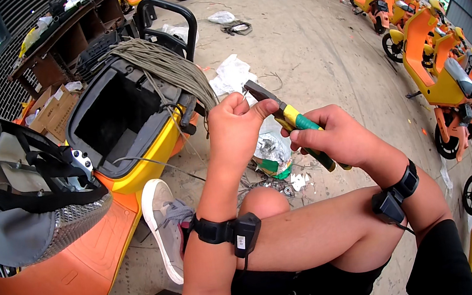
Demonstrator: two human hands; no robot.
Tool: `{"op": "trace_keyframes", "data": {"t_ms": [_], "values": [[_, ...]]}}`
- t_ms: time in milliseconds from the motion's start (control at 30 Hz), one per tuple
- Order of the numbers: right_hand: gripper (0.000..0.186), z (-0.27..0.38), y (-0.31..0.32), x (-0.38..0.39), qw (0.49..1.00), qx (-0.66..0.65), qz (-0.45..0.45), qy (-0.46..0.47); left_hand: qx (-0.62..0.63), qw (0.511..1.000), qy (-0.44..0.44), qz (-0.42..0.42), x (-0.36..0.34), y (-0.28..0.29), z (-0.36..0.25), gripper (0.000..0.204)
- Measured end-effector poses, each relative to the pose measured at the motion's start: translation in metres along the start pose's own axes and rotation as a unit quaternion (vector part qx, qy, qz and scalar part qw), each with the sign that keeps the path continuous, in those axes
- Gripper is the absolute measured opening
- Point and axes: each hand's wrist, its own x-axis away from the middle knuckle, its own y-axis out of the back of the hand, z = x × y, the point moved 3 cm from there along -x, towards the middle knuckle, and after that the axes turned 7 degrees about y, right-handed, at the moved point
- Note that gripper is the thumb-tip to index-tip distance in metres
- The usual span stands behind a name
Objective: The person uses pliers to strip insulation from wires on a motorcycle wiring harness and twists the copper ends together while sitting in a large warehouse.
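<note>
Green-and-yellow handled pliers are gripped by my right hand, its fingers wrapped round the handles. The dark jaws point up and to the left, close to the fingertips of my left hand. Thumb and forefinger of that hand are pinched together beside the jaws. A thin piece, perhaps a wire end, shows at the jaws, too small to make out surely. Left of my hands stands an orange-and-yellow scooter with its black under-seat compartment open. Its grey seat is tipped up, and a bundle of grey-green cable drapes over its rear.
A thin cable runs from the compartment toward my left arm. Beneath my hands lie a plastic bag of small parts and scattered bits. A cardboard box and a brown rack stand behind the scooter. Parked scooters line the right side.
</note>
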Motion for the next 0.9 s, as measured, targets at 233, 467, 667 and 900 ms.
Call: {"op": "trace_keyframes", "data": {"t_ms": [233,467,667,900], "values": [[0.028,-0.006,0.005,0.000,0.988,-0.116,-0.058,-0.080,0.023,0.994,0.039,-0.102,-0.009,0.012,0.013,0.031],[0.033,0.003,0.020,0.000,0.990,-0.081,-0.116,-0.024,-0.008,0.995,0.051,-0.084,-0.011,0.016,0.013,0.041],[0.032,0.001,0.012,0.002,0.999,0.002,-0.035,-0.012,0.035,0.996,0.047,-0.061,-0.011,0.009,0.017,0.056],[0.033,-0.002,0.006,0.001,1.000,0.013,0.007,0.009,-0.023,0.997,0.068,-0.031,-0.007,0.008,0.009,0.045]]}}
